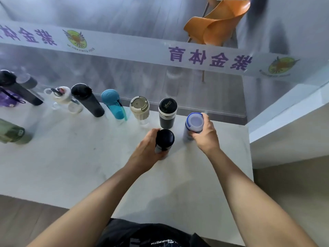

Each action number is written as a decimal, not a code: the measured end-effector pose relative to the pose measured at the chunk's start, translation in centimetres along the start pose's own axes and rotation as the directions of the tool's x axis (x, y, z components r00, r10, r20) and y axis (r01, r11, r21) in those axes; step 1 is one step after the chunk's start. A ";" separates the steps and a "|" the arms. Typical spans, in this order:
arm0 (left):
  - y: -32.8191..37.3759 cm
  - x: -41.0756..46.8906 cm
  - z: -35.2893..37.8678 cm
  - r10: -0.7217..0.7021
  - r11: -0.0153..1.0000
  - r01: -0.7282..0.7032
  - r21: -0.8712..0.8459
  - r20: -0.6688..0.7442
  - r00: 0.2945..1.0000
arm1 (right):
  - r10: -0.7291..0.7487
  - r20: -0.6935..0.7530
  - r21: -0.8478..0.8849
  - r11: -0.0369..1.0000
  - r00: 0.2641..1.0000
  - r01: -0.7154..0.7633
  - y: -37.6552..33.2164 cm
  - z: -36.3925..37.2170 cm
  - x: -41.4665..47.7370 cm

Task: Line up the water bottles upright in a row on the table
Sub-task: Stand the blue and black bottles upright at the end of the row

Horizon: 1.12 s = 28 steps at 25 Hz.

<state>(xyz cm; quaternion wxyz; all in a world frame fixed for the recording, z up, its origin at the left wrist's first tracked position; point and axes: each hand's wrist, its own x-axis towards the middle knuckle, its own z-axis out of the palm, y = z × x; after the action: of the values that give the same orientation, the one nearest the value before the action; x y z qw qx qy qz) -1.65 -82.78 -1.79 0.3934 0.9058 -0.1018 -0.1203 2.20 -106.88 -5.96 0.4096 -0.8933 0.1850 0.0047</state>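
Several water bottles stand upright in a row along the far edge of the white table [71,157]: a black-lidded flask [167,113], a beige cup [139,108], a blue bottle [114,104], a dark grey bottle [87,99] and a clear one [64,98]. My left hand [147,148] grips a dark navy bottle [164,139], upright in front of the row. My right hand [206,134] grips a white bottle with a blue-rimmed lid [194,124] at the row's right end.
More bottles sit at the far left: a tall black one [16,88], a purple one [7,99], and a green one [12,133] nearer me. A glass wall with a printed banner runs behind the table. A white ledge [284,122] borders the right side.
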 end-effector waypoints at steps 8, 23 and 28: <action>-0.1 -0.4 0.7 -0.058 0.997 0.054 -0.053 -0.079 0.995 | -0.010 0.028 0.033 0.999 1.000 0.009 -0.3 -0.3 4.4; -0.6 -0.4 1.0 -0.052 0.998 0.048 -0.037 -0.102 0.993 | -0.003 -0.138 -0.052 0.999 0.990 -0.004 -2.1 -0.5 2.2; -1.6 -0.7 1.4 -0.033 0.999 0.033 0.005 -0.115 0.993 | -0.355 -0.026 0.176 0.919 0.934 0.354 -5.1 0.8 -6.4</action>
<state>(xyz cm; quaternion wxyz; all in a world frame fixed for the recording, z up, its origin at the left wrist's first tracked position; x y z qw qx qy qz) -2.54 -82.45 -3.78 0.3936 0.9140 -0.0645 -0.0743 -1.97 -101.21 -1.75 0.4823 -0.8719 0.0187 -0.0833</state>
